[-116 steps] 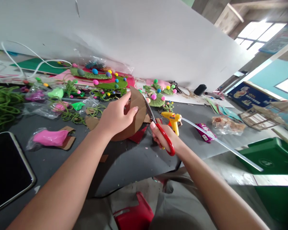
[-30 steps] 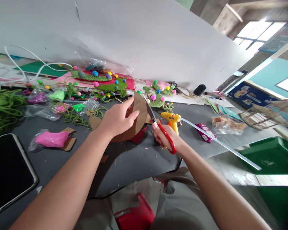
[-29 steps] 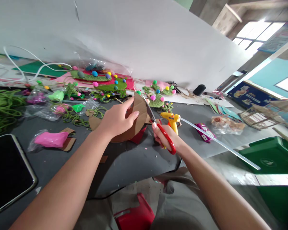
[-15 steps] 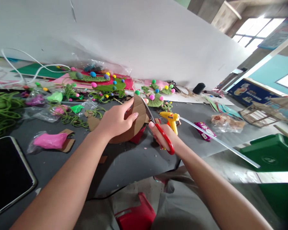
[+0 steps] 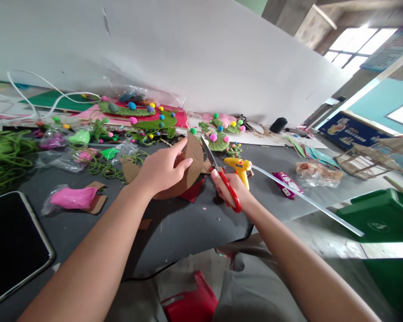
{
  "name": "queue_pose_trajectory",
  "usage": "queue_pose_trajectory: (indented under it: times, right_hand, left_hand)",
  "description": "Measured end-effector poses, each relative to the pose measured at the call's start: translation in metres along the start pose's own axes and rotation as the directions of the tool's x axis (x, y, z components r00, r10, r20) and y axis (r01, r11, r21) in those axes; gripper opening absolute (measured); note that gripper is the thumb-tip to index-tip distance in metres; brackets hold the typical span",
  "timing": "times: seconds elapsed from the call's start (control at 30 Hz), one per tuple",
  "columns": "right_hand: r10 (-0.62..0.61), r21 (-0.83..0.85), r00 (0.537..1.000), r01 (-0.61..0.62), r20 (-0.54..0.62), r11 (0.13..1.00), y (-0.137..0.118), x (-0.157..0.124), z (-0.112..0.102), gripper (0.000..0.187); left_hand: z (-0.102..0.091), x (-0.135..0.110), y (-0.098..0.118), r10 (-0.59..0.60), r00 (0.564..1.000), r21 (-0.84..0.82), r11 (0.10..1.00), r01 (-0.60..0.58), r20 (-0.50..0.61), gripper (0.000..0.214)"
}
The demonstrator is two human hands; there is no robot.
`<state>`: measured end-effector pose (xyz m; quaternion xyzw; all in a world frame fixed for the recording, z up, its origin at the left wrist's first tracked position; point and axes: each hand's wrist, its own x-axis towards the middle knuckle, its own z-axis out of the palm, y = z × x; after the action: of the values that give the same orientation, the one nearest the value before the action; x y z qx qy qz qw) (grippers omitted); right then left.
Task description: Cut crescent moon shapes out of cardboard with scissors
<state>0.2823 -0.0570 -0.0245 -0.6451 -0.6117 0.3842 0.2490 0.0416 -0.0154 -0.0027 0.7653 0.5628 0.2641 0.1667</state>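
Observation:
My left hand (image 5: 163,170) grips a rounded brown cardboard piece (image 5: 190,166) and holds it just above the dark table (image 5: 188,223). My right hand (image 5: 231,190) is closed round the red handles of a pair of scissors (image 5: 221,176). The scissor blades point up and away, right beside the cardboard's right edge. A yellow glue gun (image 5: 239,167) lies just behind my right hand, with a long clear glue stick (image 5: 309,201) running out to the right.
Green craft leaves with coloured pom-poms (image 5: 144,114) lie at the back by a white board (image 5: 188,53). Green cord (image 5: 3,156), a pink bag (image 5: 72,197) and a tablet (image 5: 10,246) sit left. A green bin (image 5: 379,217) stands right, a red stool (image 5: 191,302) below.
The scissors have pulled slightly away from the cardboard's edge and my right hand has shifted a little. My left hand keeps its hold on the cardboard.

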Motion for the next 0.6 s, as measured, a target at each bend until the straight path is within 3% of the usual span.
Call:
queue_pose_trajectory:
  times: [0.17, 0.6]
  right_hand:
    - [-0.023, 0.026, 0.995, 0.021, 0.093, 0.999, 0.0010, -0.0037, -0.0062, 0.071]
    - [-0.090, -0.042, 0.985, 0.097, 0.145, 0.994, 0.0013, -0.0056, -0.0095, 0.067]
  left_hand:
    - [-0.0009, 0.0001, 0.0031, -0.014, 1.000, 0.036, 0.999, 0.013, 0.014, 0.068]
    - [-0.0037, -0.0017, 0.0049, -0.022, 0.999, 0.019, 1.000, 0.022, 0.024, 0.067]
